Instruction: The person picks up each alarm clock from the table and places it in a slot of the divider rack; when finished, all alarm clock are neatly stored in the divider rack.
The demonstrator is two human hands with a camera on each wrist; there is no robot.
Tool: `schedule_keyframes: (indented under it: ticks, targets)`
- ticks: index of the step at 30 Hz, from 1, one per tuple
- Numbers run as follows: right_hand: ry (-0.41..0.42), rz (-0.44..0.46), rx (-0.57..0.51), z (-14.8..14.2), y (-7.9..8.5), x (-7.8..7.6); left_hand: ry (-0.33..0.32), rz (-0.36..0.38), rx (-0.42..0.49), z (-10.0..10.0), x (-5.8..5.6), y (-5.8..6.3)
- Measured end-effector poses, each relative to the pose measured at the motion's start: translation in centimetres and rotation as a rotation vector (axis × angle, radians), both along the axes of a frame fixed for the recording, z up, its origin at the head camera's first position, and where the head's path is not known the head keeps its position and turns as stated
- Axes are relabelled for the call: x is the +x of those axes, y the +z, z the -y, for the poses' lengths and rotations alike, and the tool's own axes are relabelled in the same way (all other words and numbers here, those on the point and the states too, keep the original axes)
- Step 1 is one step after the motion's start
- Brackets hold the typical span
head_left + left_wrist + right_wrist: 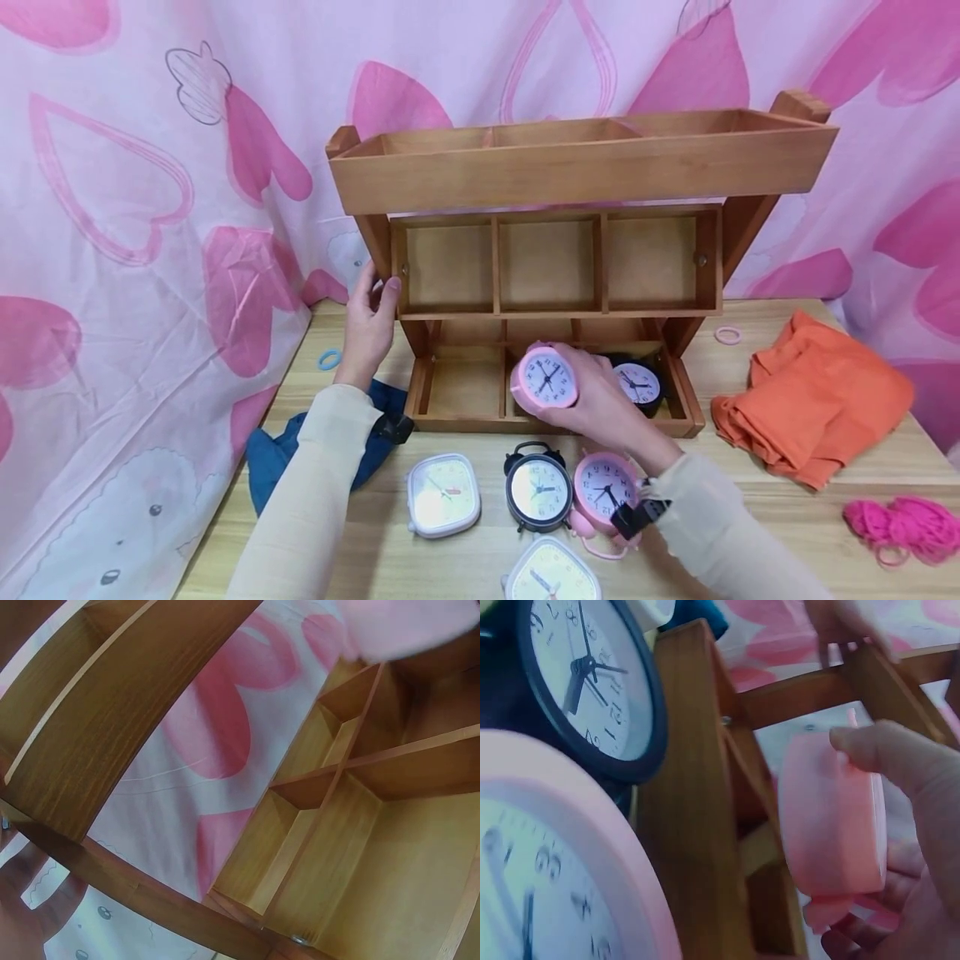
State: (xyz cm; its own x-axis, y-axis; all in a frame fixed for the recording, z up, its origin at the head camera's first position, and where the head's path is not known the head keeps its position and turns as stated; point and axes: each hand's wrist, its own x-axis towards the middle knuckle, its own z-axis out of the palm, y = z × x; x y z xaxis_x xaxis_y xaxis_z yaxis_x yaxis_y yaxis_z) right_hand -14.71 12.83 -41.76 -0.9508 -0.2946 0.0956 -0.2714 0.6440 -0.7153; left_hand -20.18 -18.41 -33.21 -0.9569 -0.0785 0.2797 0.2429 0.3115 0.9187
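Note:
My right hand (588, 387) grips a pink alarm clock (547, 377) by its rim, its dial toward me, in front of the bottom tier's middle compartment. In the right wrist view the clock's pink casing (832, 817) is side-on between thumb and fingers. My left hand (371, 321) holds the left side post of a three-tier wooden rack (585, 173), thumb in front and fingers behind. A black alarm clock (637, 383) sits in the bottom tier's right compartment, partly behind my right hand. The bottom left compartment (465, 379) shows bare wood.
Before the rack lie a white square clock (443, 495), a black twin-bell clock (538, 492), a pink clock (600, 487) and another white clock (553, 575). Blue cloth (277, 458) lies left; orange cloth (810, 400), pink yarn (903, 525) and a pink ring (727, 335) lie right.

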Motion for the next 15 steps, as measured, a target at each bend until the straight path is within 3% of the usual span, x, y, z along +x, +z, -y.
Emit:
schedule_keyframes:
  ticks: [4, 8, 15]
  targets:
    - [-0.045, -0.020, 0.035, 1.5, -1.1, -1.4, 0.000, 0.004, -0.006, 0.0, -0.1, 0.0]
    - [-0.080, -0.052, 0.142, 2.1, -2.0, -2.3, 0.004, 0.011, -0.012, 0.0, -0.1, -0.1]
    - [-0.121, -0.059, 0.262, 2.8, -2.3, -2.2, -0.013, -0.044, 0.033, 0.2, -0.2, -0.3]
